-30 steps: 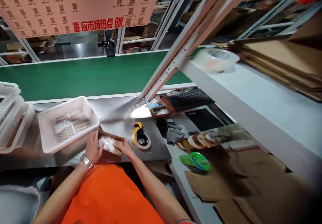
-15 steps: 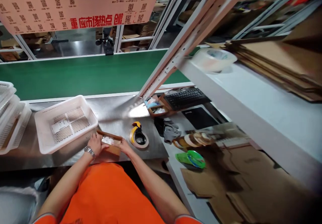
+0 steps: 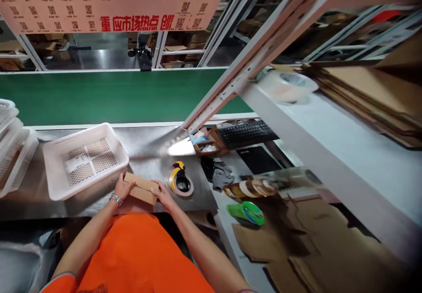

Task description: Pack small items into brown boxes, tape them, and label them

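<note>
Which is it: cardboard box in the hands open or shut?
Shut: the cardboard box has its flaps folded over the top, hiding its inside. Whether sealed: cannot tell.

- Left hand (image 3: 123, 188) is curled, gripping.
- Right hand (image 3: 164, 197) is likewise curled, apart from the left.
- Left arm (image 3: 90, 241) and right arm (image 3: 202, 244) reach forward, converging.

Orange shirt (image 3: 141, 253) and silver band (image 3: 115, 198)

The person wears a plain-coloured, bright orange shirt with short sleeves. The left sleeve (image 3: 61, 285) ends in a thin grey trim (image 3: 64, 274). A dark print (image 3: 95, 289) on the front is too cut off to read. The band, of shiny metal links, circles the wrist behind the left hand (image 3: 123, 188). That hand, the right hand (image 3: 164, 195) and both forearms (image 3: 196, 231) are bare.
</note>
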Motion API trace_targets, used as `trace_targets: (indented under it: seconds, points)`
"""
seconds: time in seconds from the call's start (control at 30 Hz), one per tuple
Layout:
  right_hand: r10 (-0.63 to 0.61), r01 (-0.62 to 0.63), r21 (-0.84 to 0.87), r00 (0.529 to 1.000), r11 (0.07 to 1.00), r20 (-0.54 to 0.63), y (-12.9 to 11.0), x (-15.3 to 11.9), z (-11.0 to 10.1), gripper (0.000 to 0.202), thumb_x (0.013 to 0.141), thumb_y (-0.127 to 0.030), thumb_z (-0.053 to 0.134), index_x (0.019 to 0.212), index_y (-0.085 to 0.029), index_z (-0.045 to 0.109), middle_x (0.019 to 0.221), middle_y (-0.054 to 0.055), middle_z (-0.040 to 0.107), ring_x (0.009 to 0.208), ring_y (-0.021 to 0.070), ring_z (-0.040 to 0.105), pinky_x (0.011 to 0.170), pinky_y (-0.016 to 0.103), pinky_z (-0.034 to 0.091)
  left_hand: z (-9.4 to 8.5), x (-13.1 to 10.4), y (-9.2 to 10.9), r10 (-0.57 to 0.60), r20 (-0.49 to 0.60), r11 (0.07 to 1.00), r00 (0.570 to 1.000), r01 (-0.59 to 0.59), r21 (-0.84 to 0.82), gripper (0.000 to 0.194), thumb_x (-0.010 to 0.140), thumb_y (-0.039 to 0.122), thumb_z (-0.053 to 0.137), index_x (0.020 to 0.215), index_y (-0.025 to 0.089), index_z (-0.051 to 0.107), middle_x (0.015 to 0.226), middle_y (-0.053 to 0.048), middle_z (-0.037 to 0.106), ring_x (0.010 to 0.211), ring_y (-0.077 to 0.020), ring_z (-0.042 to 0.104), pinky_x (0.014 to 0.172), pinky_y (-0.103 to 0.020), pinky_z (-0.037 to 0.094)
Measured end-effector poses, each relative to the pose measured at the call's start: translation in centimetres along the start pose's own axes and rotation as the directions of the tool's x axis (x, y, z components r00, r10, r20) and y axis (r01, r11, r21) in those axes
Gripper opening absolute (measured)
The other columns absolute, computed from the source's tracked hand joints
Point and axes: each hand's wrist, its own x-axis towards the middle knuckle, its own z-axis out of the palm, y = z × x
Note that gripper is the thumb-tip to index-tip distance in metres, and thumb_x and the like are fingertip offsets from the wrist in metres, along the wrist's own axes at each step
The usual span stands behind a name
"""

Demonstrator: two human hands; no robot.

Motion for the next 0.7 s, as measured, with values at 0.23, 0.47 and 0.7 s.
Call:
trace_targets:
  seconds: [0.23,0.47,0.7]
  points:
    - [-0.133,0.129,-0.208,0.991,0.97,-0.005,0.8,0.9,-0.8,0.065,0.075,-0.059,0.083,0.128,-0.023,0.073,0.112,0.008,0.078,0.087,0.0247,0.072,0.075,0.037,0.062,0.5,0.3,-0.3,0.031,0.029,1.0,0.999,-0.031,0.001,0.061,0.095,0.034,0.075,0.15,0.01,0.066,0.129,-0.022,0.083,0.119,-0.0377,0.08,0.114,-0.056,0.061]
    - [-0.441,0.202,-0.585,0.847,0.785,-0.298,0.2,1.1,-6.0,0.069,0.089,-0.063,0.065,0.141,-0.017,0.067,0.146,0.026,0.067,0.14,0.0439,0.063,0.12,0.062,0.051,0.4,0.4,-0.1,0.049,0.037,0.997,0.998,-0.051,0.062,0.056,0.1,0.036,0.064,0.149,0.011,0.07,0.132,-0.021,0.084,0.121,-0.0364,0.081,0.117,-0.052,0.06]
    - [-0.508,0.063,-0.792,0.797,0.608,-0.327,0.0,2.5,-7.6,0.086,0.08,-0.047,0.074,0.15,0.0,0.06,0.109,0.031,0.078,0.113,0.0525,0.076,0.103,0.065,0.057,0.3,0.5,0.1,0.093,0.074,0.973,0.993,-0.107,0.204,0.052,0.106,0.035,0.052,0.149,0.012,0.071,0.14,-0.022,0.081,0.129,-0.0366,0.079,0.119,-0.05,0.058]
